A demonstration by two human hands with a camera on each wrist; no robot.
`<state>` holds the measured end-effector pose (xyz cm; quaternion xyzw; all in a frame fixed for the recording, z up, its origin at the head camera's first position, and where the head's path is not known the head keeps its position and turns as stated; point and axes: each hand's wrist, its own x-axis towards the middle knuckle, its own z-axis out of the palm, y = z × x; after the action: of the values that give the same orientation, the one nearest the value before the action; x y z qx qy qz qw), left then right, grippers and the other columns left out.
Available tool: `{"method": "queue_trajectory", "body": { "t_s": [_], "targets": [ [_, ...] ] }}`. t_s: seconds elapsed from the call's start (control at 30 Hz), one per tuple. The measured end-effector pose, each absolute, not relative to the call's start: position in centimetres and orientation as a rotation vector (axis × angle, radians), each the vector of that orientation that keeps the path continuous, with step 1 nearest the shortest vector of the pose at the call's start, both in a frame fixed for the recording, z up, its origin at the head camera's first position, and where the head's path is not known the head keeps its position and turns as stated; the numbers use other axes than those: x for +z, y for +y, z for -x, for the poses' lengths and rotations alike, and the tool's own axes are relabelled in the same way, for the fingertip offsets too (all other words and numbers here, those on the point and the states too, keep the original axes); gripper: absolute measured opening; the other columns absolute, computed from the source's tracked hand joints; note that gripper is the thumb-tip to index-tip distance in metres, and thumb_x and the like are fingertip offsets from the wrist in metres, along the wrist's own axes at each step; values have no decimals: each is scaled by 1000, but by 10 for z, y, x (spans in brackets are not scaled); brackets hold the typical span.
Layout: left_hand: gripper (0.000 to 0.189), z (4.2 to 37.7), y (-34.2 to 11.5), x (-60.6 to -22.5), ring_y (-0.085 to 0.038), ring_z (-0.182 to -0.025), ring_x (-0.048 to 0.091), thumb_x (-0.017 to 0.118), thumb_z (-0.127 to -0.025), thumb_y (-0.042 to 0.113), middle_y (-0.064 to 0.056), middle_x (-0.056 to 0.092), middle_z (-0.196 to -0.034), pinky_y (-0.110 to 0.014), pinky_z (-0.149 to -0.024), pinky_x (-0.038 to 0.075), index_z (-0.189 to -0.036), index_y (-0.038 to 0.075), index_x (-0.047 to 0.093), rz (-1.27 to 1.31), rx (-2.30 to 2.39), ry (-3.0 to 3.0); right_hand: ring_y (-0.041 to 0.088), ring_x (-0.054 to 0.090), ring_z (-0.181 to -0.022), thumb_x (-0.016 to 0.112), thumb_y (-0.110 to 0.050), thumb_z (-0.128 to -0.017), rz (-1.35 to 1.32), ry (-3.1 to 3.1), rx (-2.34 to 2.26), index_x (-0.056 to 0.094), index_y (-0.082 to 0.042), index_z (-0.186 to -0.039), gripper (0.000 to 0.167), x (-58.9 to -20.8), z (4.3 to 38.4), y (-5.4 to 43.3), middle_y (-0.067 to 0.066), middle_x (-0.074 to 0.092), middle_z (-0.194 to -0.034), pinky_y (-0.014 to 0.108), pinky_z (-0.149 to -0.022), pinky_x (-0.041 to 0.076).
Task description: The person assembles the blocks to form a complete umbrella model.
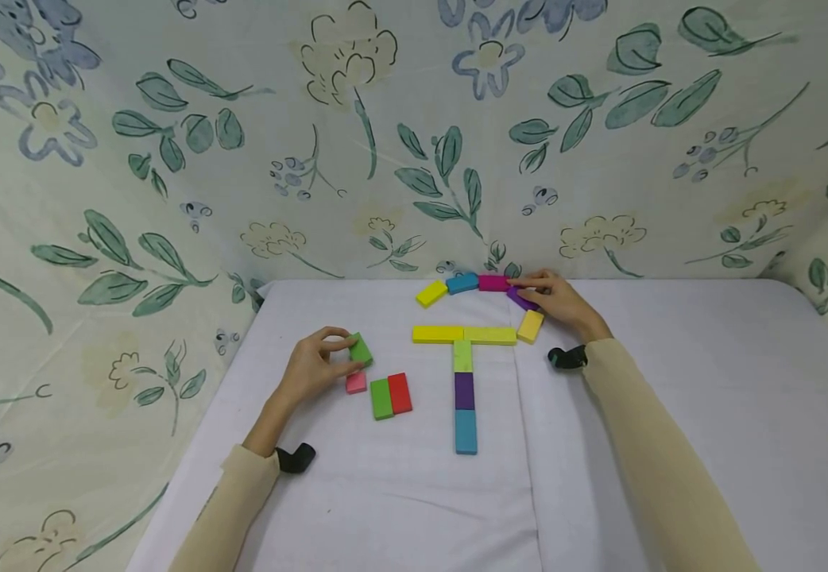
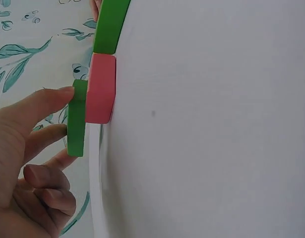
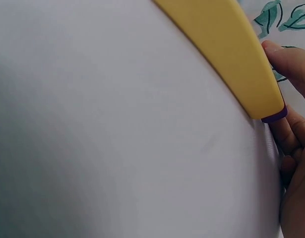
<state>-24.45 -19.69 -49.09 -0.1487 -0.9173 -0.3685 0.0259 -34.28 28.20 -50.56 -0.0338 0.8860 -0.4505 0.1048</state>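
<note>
My left hand [image 1: 317, 361] pinches a green block [image 1: 361, 349] between thumb and fingertips, just behind a small pink block [image 1: 356, 383]. The left wrist view shows the held green block [image 2: 77, 119] beside the pink block [image 2: 100, 89]. At the back of the table, my right hand [image 1: 560, 303] grips a purple block [image 1: 520, 299] with thumb and fingers. That block lies in a curved row, between a magenta block [image 1: 493, 283] and an orange-yellow block [image 1: 530, 326]. From the right wrist, the orange-yellow block [image 3: 226, 54] hides most of the purple one.
Yellow blocks [image 1: 438, 334] form a bar with a stem of lime, purple [image 1: 464, 391] and blue [image 1: 466, 431] blocks, a T shape. A green [image 1: 381, 399] and a red block [image 1: 400, 393] lie side by side. Blue [image 1: 462, 283] and yellow [image 1: 431, 294] blocks continue the curve.
</note>
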Motion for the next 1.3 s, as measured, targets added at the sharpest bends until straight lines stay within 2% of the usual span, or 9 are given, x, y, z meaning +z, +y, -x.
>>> {"method": "queue_trajectory", "body": {
  "t_s": [0.23, 0.4, 0.53, 0.73, 0.93, 1.1, 1.3],
  "targets": [
    [48, 252, -188, -483, -16, -64, 42, 90, -81, 26, -6, 73, -125, -23, -57, 32, -126, 13, 76, 463, -1104, -2840, 37, 37, -137, 57, -32, -107, 104, 2598, -1345, 60, -19, -147, 42, -505, 343, 284, 17, 42, -149, 59, -119, 31],
    [47, 264, -177, -475, -20, -68, 49, 90, -81, 26, -6, 70, -128, -23, -60, 34, -124, 13, 77, 479, -1114, -2846, 37, 37, -137, 56, -32, -108, 117, 2608, -1329, 60, -20, -147, 41, -505, 342, 284, 17, 42, -148, 59, -118, 32],
    [50, 279, -165, -470, -25, -80, 54, 90, -82, 29, -6, 70, -130, -26, -64, 39, -127, 13, 75, 467, -1126, -2871, 37, 38, -135, 56, -31, -108, 105, 2614, -1321, 60, -20, -147, 41, -503, 341, 283, 17, 42, -148, 58, -118, 32],
    [50, 308, -148, -469, -29, -88, 57, 88, -84, 30, -7, 70, -134, -30, -72, 44, -128, 12, 74, 550, -1096, -2902, 37, 38, -135, 56, -31, -108, 110, 2608, -1332, 60, -19, -147, 41, -502, 342, 283, 17, 42, -148, 58, -118, 32],
    [47, 328, -136, -470, -30, -109, 64, 87, -85, 28, -9, 69, -136, -38, -89, 56, -127, 11, 74, 678, -1033, -2963, 37, 37, -135, 57, -30, -108, 123, 2606, -1342, 60, -17, -147, 41, -506, 344, 284, 17, 42, -148, 56, -117, 32],
    [49, 337, -132, -471, -30, -126, 61, 88, -84, 23, -11, 69, -136, -45, -101, 56, -129, 9, 73, 775, -1082, -3010, 37, 37, -136, 57, -31, -107, 118, 2600, -1348, 60, -18, -146, 41, -507, 344, 283, 17, 42, -149, 57, -119, 31],
    [50, 344, -129, -474, -29, -136, 57, 86, -86, 19, -9, 66, -142, -46, -105, 54, -133, 10, 71, 881, -1101, -3050, 38, 36, -139, 57, -32, -107, 98, 2590, -1354, 60, -19, -147, 42, -505, 343, 283, 17, 41, -151, 58, -120, 30]
  ]
}}
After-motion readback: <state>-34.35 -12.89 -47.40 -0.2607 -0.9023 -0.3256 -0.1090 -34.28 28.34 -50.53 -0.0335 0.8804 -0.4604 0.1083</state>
